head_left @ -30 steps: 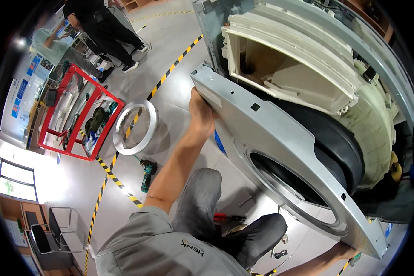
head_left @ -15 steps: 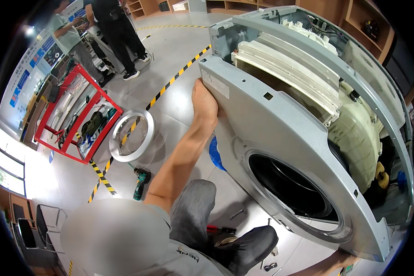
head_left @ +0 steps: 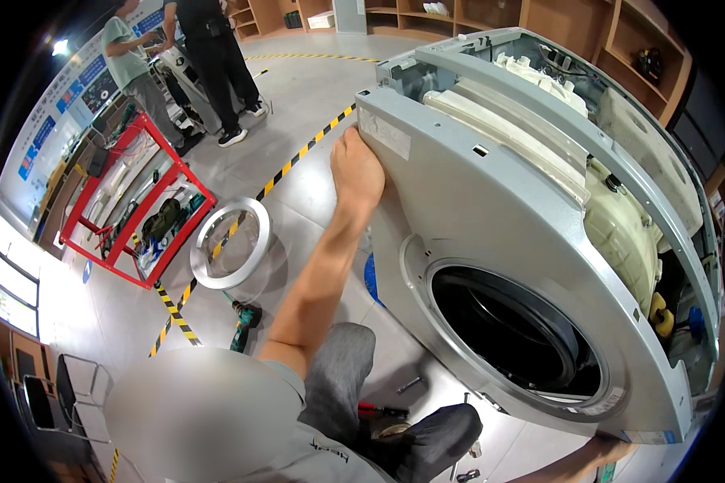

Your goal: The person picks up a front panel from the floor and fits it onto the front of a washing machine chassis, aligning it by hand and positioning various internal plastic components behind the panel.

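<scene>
My left hand (head_left: 357, 169) grips the upper left edge of a large silver front panel (head_left: 491, 209) with a round opening and a blank label strip. My right hand (head_left: 608, 449) is closed on the panel's lower right edge, partly hidden by it. The panel stands against the front of an opened washing machine (head_left: 652, 205) with a cream tub (head_left: 620, 245) and white plastic housing (head_left: 507, 131) exposed at the top. Through the opening a dark rubber seal (head_left: 548, 334) shows.
A round door ring (head_left: 254, 262), green drill (head_left: 243, 326), red-handled tool (head_left: 370, 409) and loose small tools lie on the tiled floor. A red tool cart (head_left: 141, 282), chair (head_left: 64, 386) and wooden shelves (head_left: 411, 20) surround the area. Two people (head_left: 213, 64) stand at the upper left.
Both hands have shifted the panel closer against the machine, more upright, so it now covers more of the housing and seal. The view has also shifted, showing more of the back shelves.
</scene>
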{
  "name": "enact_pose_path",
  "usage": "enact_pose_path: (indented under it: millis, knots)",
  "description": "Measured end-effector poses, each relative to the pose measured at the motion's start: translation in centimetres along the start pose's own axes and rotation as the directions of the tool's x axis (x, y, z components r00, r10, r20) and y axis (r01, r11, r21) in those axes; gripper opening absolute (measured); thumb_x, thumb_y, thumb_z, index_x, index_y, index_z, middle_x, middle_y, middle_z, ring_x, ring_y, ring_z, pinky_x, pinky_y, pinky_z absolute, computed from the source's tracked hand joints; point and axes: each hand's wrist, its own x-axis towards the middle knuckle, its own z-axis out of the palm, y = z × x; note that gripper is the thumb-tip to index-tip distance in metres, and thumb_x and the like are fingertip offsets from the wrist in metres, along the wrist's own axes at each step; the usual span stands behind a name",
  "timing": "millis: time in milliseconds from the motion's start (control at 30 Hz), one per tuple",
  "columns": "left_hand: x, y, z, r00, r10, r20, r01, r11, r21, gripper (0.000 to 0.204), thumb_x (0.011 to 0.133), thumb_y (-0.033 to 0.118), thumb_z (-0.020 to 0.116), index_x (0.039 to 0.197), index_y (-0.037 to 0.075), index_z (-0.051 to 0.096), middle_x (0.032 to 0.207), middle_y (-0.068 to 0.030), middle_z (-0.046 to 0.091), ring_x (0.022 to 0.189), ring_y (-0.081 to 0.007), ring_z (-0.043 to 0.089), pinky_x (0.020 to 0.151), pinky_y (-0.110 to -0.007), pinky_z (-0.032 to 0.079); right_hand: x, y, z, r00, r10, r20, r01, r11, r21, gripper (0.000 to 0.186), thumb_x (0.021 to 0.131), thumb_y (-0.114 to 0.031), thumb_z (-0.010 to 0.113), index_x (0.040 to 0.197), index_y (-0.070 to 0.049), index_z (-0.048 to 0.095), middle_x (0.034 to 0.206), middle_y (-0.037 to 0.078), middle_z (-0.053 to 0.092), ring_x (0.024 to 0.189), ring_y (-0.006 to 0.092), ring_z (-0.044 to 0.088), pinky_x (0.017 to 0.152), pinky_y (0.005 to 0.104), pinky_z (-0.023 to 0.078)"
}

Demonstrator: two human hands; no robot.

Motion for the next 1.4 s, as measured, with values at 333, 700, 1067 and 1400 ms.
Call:
enact_pose_path:
  millis: [333,700,1067,1400]
  knots:
    - [0.5,0.6,-0.2,0.997,-0.024,-0.076,0.024,1.0,-0.003,0.047,0.09,0.026,0.023,0.093,-0.006,0.058,0.099,-0.0225,0.061,0.092,-0.0362,0.055,0.084,-0.038,0.04,0.3,0.0,0.8,1.0,-0.018,0.023,0.018,1.0,-0.016,0.04,0.085,-0.02,0.051,0.115,0.006,0.05,0.11,0.019,0.055,0.097,0.0298,0.056,0.083,0.0402,0.048]
    - [3.7,-5.5,-1.2,0.974,0.068,-0.218,-0.072,0.997,-0.011,0.037,0.095,0.024,0.03,0.103,-0.008,0.05,0.098,-0.0211,0.055,0.096,-0.0276,0.05,0.087,-0.04,0.038,-0.1,2.6,0.6,0.953,-0.255,0.164,0.274,0.956,-0.106,0.054,0.082,-0.037,0.052,0.116,0.005,0.049,0.112,0.02,0.053,0.097,0.0305,0.053,0.081,0.0435,0.046]
    - [2.7,-3.5,-1.4,0.993,-0.096,0.067,0.111,0.949,-0.295,0.03,0.092,0.022,0.043,0.113,0.004,0.051,0.106,-0.0099,0.057,0.091,-0.0237,0.059,0.072,-0.037,0.053,-1.1,0.7,3.3,0.996,-0.092,-0.009,0.093,0.994,0.053,0.038,0.093,-0.032,0.04,0.119,-0.005,0.047,0.112,0.009,0.055,0.103,0.0205,0.052,0.088,0.0343,0.042]
    - [2.1,-1.8,-0.9,0.99,-0.137,-0.038,0.111,0.914,-0.39,0.035,0.093,0.029,0.039,0.115,0.003,0.05,0.112,-0.0111,0.055,0.096,-0.0255,0.058,0.079,-0.036,0.051,-0.6,1.3,3.3,0.997,-0.047,-0.057,0.047,0.999,-0.008,0.036,0.092,-0.03,0.038,0.112,-0.003,0.051,0.107,0.009,0.057,0.099,0.0189,0.054,0.087,0.0329,0.042]
